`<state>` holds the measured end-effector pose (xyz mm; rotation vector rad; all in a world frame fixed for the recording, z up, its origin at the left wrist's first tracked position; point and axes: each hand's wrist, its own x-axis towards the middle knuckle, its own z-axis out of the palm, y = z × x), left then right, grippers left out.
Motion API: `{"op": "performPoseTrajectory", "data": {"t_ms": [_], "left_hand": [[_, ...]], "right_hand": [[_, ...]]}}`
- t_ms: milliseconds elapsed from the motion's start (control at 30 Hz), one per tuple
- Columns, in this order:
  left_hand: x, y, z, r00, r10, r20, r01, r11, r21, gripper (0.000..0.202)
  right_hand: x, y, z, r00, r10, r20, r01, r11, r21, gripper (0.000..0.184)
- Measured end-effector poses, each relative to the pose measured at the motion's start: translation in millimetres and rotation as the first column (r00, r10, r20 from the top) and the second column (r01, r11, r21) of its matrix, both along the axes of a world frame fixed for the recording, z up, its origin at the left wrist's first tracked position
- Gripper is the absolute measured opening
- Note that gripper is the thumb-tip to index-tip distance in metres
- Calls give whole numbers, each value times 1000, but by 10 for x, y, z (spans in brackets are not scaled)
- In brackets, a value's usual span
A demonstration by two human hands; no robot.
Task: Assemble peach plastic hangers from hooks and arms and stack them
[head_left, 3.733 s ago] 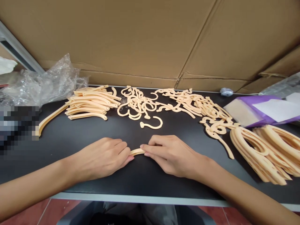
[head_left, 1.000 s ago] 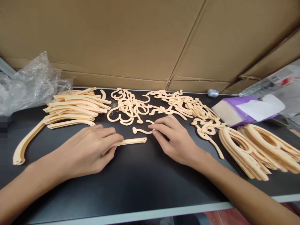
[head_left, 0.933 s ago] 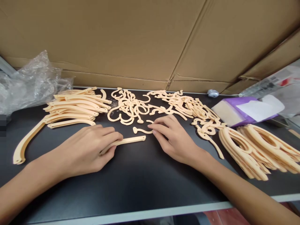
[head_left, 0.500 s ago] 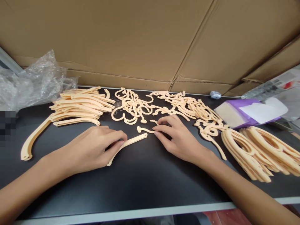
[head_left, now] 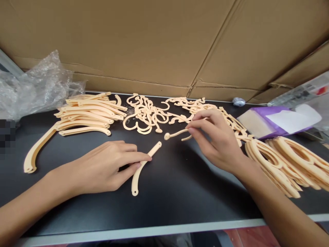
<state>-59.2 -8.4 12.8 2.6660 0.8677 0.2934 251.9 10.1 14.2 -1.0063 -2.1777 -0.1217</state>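
My left hand [head_left: 108,166] pinches a curved cream plastic arm [head_left: 136,178] between thumb and forefinger, low over the black tabletop. That arm has a small hole at each end. In my right hand [head_left: 217,140], raised above the table, is a thin cream plastic hook [head_left: 177,133] with a round knob at its left end. A second thin tip shows below it; whether it belongs to the same hook I cannot tell. A heap of similar hooks [head_left: 147,116] lies beyond, and a stack of curved arms [head_left: 88,113] lies behind my left hand.
Several thicker cream frames [head_left: 285,164] are stacked at the right, beside a purple tissue pack [head_left: 277,120]. Clear plastic wrap [head_left: 38,89] lies at the left. Cardboard [head_left: 128,44] walls off the back; a pale edge strip [head_left: 144,236] bounds the front.
My right hand has lifted the hook off the table and moved right with it. The curved arm in my left hand has turned steeper and shifted slightly right.
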Motion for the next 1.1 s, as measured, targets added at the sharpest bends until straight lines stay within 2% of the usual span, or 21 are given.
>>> {"op": "performPoseTrajectory", "data": {"t_ms": [133,267,400,567,633,733,933,1100], "left_hand": [[29,-38,-15,999,-11,46,8,999,48,24],[92,-76,-26,996,-21,84,9,989,147,14],[173,-91,-56,990,-18,140,-15,973,231,13],[265,-152,-108,984,-76,159,47,983,179,20],[296,-190,-118,983,-80,164,53,986,159,17],[320,-226,-111,984,-39,176,5,982,190,15],[293,-203,-89,991,16,130,-59,940,336,18],[281,-207,-109,995,71,76,-95,921,377,21]], "right_hand": [[31,-6,15,1000,-18,-25,19,1000,9,10],[-6,-51,-10,995,-17,-99,2,988,-153,10],[-108,-101,-34,979,19,-205,-75,960,-271,6],[-173,-111,-130,941,40,-337,-157,931,-328,10],[-169,-102,-169,928,54,-369,-189,921,-341,16],[-155,-90,-195,930,68,-362,-197,922,-332,24],[-172,-77,-176,964,84,-252,-150,956,-254,19],[-205,-78,-163,967,126,-222,-185,946,-265,19]]}}
